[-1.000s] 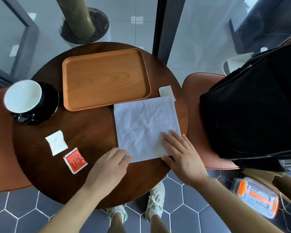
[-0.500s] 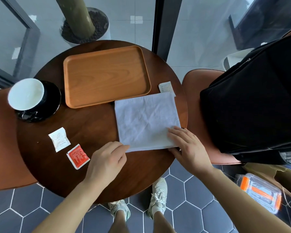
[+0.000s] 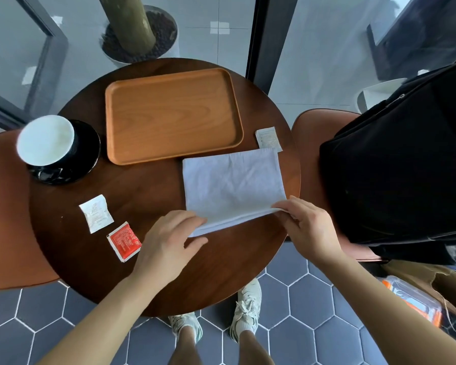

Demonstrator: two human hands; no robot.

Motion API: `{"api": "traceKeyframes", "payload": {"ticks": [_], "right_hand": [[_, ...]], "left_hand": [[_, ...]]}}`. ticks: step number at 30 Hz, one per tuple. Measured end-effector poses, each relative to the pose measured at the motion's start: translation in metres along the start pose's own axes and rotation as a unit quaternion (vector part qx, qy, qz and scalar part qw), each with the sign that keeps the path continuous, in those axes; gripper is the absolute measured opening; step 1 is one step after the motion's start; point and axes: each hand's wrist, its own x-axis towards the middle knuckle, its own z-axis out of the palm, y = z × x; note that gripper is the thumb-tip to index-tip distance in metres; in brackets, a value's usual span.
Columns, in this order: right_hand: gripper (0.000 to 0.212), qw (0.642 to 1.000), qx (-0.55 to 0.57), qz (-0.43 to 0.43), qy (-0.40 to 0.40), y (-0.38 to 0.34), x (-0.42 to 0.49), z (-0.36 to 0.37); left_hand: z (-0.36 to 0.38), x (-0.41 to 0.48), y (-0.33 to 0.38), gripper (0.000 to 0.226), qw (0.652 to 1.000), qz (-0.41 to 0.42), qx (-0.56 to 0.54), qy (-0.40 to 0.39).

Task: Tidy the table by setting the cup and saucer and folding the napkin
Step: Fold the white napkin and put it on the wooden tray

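A white napkin [image 3: 232,185] lies on the right half of the round dark wooden table [image 3: 148,191], its near edge lifted and doubled over. My left hand [image 3: 169,241] pinches the near left corner of the napkin. My right hand [image 3: 308,225] pinches the near right corner. At the table's left edge a cup with a white inside [image 3: 46,140] stands on a black saucer [image 3: 87,154].
An orange wooden tray [image 3: 173,114] sits at the back middle. Two white sachets [image 3: 96,213] [image 3: 268,138] and a red sachet [image 3: 124,241] lie on the table. Brown chairs [image 3: 3,206] stand left and right; a black bag [image 3: 406,159] fills the right one.
Both hands went from resting flat on the napkin's near corners to pinching them, and the near edge has risen and moved away from me, making the napkin look shorter.
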Motion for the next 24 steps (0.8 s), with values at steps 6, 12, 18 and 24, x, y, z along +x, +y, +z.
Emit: {"api": "traceKeyframes", "payload": {"ticks": [6,12,18,24], "right_hand": [[0.008,0.999,0.037,0.013,-0.001,0.003,-0.001,-0.008],[0.010,0.999,0.041,0.021,-0.019,-0.001,-0.018,-0.013],[0.007,0.992,0.104,0.061,-0.039,-0.008,-0.010,-0.011],[0.007,0.991,0.100,0.086,-0.020,-0.013,0.035,0.005]], "left_hand": [[-0.004,-0.007,-0.003,0.022,0.995,-0.054,-0.049,0.064],[-0.011,-0.036,0.009,0.015,0.994,-0.055,-0.076,0.056],[-0.009,-0.045,0.012,0.018,0.982,-0.134,-0.086,0.097],[-0.002,-0.027,0.011,0.010,0.934,-0.265,-0.181,0.156]]}}
